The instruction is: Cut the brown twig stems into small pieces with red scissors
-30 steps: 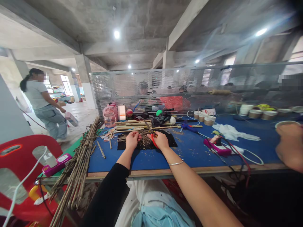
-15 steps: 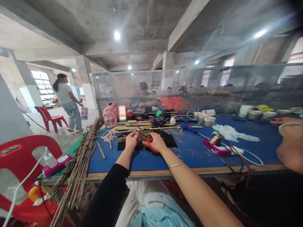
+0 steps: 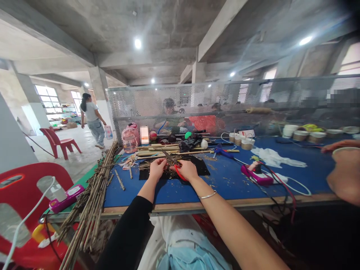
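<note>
Two bare hands meet over a black mat [image 3: 203,165] on a blue tabletop [image 3: 225,189]. The right hand [image 3: 189,170] is closed around the red-handled scissors [image 3: 179,173], whose blades point up and to the left, just beyond the fingertips of the left hand [image 3: 158,168]. On that hand, thumb and fingertips are pinched together; whether something small sits between them cannot be told. Thin twigs [image 3: 144,165] lie on the mat by the left hand, with cut bits scattered around and beneath both hands. A silver bangle [image 3: 208,195] circles the right wrist.

To the left, a long bundle of sticks [image 3: 95,202] leans across the table's corner, its lower end hanging over the edge, and a few short cut pieces [image 3: 119,180] lie between it and the mat. Behind the mat are pale rods [image 3: 157,148], a white ball [image 3: 204,143], a green ball [image 3: 188,135] and a pink jug [image 3: 130,139]. A blue glue gun [image 3: 223,150] rests to the right, near a magenta power strip [image 3: 256,175] and a crumpled white sheet [image 3: 270,156].

At the right edge, a co-worker's hand [image 3: 339,145] reaches over the table, partly out of view. Far left, beyond a red chair [image 3: 60,141], a person [image 3: 92,114] in mid-stride carries a package [image 3: 108,132].
</note>
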The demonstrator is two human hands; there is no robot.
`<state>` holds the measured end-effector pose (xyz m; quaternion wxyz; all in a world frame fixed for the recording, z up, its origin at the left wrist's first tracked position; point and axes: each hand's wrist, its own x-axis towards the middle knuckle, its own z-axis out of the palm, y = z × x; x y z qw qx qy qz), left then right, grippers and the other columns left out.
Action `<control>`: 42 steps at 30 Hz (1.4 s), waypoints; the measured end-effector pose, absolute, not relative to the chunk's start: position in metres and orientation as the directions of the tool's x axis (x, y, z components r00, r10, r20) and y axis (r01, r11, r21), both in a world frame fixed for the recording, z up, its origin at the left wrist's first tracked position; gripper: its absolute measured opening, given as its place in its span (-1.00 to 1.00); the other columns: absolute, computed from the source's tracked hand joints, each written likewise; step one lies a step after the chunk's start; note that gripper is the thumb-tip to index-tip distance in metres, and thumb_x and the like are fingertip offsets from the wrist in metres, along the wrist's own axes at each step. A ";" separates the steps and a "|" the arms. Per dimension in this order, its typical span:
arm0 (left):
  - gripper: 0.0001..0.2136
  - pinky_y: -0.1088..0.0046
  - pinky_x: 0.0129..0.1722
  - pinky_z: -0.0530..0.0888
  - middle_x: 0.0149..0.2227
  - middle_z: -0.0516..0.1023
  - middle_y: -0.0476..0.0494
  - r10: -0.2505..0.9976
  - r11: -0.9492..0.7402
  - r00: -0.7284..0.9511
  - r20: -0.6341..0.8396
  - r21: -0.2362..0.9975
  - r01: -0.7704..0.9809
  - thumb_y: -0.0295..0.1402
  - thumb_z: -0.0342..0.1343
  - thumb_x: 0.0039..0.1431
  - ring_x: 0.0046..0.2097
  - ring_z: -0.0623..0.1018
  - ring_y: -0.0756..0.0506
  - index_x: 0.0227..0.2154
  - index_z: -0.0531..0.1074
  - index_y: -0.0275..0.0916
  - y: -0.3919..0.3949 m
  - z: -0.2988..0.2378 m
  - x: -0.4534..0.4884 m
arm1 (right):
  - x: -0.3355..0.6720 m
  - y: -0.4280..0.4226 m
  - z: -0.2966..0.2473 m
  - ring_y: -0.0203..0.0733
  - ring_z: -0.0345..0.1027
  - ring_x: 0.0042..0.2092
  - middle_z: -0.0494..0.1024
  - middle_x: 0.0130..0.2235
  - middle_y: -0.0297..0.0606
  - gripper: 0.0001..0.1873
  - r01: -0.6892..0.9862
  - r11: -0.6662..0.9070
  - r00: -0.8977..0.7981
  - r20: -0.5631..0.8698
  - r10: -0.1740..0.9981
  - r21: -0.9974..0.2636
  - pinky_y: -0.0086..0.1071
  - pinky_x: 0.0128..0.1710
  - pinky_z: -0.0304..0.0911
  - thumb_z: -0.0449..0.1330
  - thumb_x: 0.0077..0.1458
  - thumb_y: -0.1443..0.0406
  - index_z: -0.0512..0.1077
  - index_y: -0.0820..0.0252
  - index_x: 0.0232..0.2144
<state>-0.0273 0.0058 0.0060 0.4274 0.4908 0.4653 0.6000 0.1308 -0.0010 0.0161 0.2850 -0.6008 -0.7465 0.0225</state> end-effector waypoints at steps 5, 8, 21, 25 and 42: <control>-0.77 0.59 -0.59 0.27 -0.54 0.47 -0.06 0.965 -0.204 -0.193 0.180 0.972 -0.117 -0.29 0.15 -0.09 -0.60 0.34 0.09 -0.38 0.42 -0.35 0.006 0.009 -0.027 | 0.129 -0.002 0.017 -0.19 0.36 -0.26 0.50 -0.30 -0.24 -0.47 0.872 0.325 -0.165 0.405 0.899 -0.367 -0.45 -0.37 0.09 0.08 -0.12 -0.16 0.40 0.15 -0.35; -0.80 0.60 -0.60 0.26 -0.55 0.47 -0.05 0.964 -0.213 -0.188 0.189 0.970 -0.118 -0.33 0.14 -0.07 -0.61 0.33 0.10 -0.39 0.42 -0.35 0.005 0.010 -0.026 | 0.128 -0.003 0.017 -0.18 0.35 -0.24 0.49 -0.28 -0.22 -0.44 0.873 0.338 -0.183 0.408 0.895 -0.352 -0.45 -0.36 0.09 0.06 -0.12 -0.17 0.40 0.15 -0.33; -0.72 0.65 -0.67 0.17 -0.49 0.50 -0.09 0.954 -0.193 -0.260 0.152 0.972 -0.138 -0.26 0.13 -0.05 -0.59 0.35 0.10 -0.31 0.43 -0.35 0.006 0.010 -0.030 | 0.129 -0.002 0.017 -0.17 0.37 -0.22 0.50 -0.25 -0.22 -0.40 0.878 0.321 -0.192 0.352 0.916 -0.356 -0.44 -0.35 0.11 0.03 -0.11 -0.20 0.41 0.13 -0.28; -0.76 0.64 -0.65 0.20 -0.50 0.50 -0.08 0.959 -0.196 -0.228 0.167 0.975 -0.108 -0.28 0.14 -0.07 -0.59 0.36 0.10 -0.35 0.45 -0.35 0.006 0.010 -0.029 | 0.127 -0.004 0.017 -0.16 0.37 -0.22 0.51 -0.26 -0.23 -0.42 0.880 0.341 -0.216 0.359 0.908 -0.332 -0.44 -0.35 0.12 0.04 -0.12 -0.20 0.42 0.12 -0.31; -0.72 0.65 -0.63 0.23 -0.46 0.51 -0.13 0.953 -0.226 -0.241 0.183 0.960 -0.164 -0.28 0.17 -0.10 -0.53 0.40 0.08 -0.33 0.46 -0.36 0.009 0.009 -0.030 | 0.129 -0.003 0.015 -0.17 0.39 -0.25 0.52 -0.27 -0.24 -0.40 0.895 0.330 -0.222 0.340 0.914 -0.302 -0.44 -0.36 0.13 0.00 -0.11 -0.22 0.43 0.10 -0.30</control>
